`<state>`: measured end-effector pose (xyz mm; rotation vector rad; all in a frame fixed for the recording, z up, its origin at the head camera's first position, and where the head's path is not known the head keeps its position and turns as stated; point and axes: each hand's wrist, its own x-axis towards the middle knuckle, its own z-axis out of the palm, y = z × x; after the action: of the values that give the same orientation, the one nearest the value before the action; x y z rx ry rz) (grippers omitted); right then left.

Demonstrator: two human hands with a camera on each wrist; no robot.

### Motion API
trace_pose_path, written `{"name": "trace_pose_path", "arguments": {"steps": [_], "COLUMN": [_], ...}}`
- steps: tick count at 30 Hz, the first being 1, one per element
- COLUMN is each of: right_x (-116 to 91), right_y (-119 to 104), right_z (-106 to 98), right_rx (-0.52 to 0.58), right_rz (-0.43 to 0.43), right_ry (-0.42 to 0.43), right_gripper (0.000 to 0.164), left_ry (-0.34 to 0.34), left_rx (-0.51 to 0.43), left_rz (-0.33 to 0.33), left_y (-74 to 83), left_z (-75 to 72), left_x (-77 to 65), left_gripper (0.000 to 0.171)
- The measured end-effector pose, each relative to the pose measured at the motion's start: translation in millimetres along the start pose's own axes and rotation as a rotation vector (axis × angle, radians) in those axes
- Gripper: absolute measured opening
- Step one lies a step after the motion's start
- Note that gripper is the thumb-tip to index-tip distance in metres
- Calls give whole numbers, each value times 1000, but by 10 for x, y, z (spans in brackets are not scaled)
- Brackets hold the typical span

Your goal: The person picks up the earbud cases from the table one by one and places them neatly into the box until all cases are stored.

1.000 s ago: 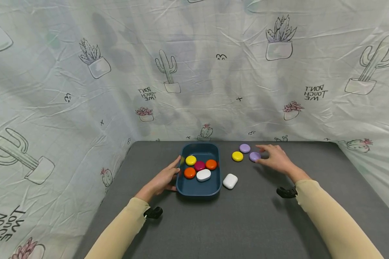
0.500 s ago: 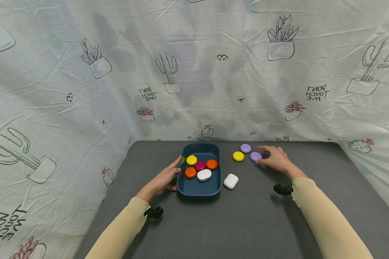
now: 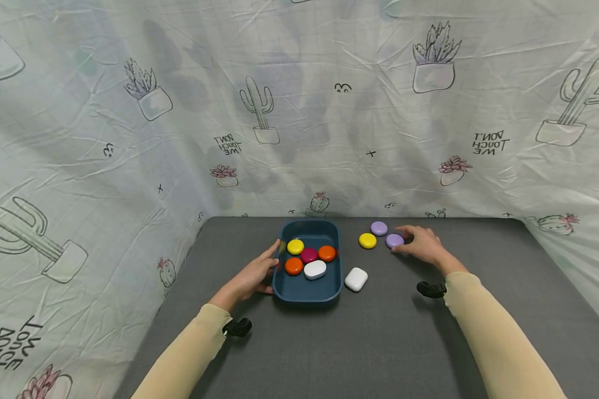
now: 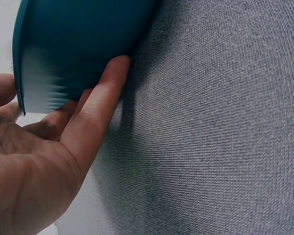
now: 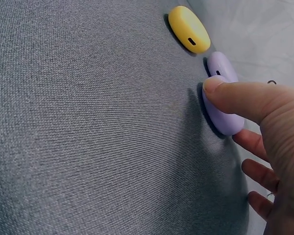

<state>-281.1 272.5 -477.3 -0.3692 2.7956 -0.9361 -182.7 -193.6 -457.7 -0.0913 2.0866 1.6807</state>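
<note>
My left hand (image 3: 249, 279) rests against the left side of a dark blue bin (image 3: 304, 292), its fingers fairly straight along the outer wall in the left wrist view. Over a round lilac earbud case (image 3: 394, 240) on the table is my right hand (image 3: 423, 245). Its thumb touches the near side of that case; one finger reaches past the far side with a small gap in the head view. A second lilac earbud case (image 3: 379, 228) and a yellow earbud case (image 3: 367, 240) lie close by. The right wrist view shows a port slot on the yellow case (image 5: 188, 29).
Inside the bin lie a yellow case (image 3: 295, 246), a magenta case (image 3: 309, 255), two orange cases (image 3: 294, 266) and a white oval case (image 3: 315, 270). Another white case (image 3: 356, 279) is just right of the bin. Patterned cloth (image 3: 299, 111) hangs behind the grey table (image 3: 329, 354).
My right forearm has shifted a little to the left while the hand stays at the lilac case. The left hand, bin and cases keep their places, apart from a slight shift of the whole view.
</note>
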Motion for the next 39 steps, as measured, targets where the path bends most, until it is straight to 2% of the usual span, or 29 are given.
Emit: {"name": "trace_pose_path", "arguments": {"steps": [23, 39], "right_x": [-22, -21], "right_y": [25, 43], "right_z": [69, 112], "right_rx": [-35, -52], "right_rz": [-35, -27], "right_ry": [60, 48], "right_gripper": [69, 66], "left_ry": [-16, 2], "left_rx": [-35, -24], "left_rz": [12, 7], "left_y": [8, -27], "left_z": [56, 77], "left_x": [-59, -99], "left_gripper": [60, 61]}}
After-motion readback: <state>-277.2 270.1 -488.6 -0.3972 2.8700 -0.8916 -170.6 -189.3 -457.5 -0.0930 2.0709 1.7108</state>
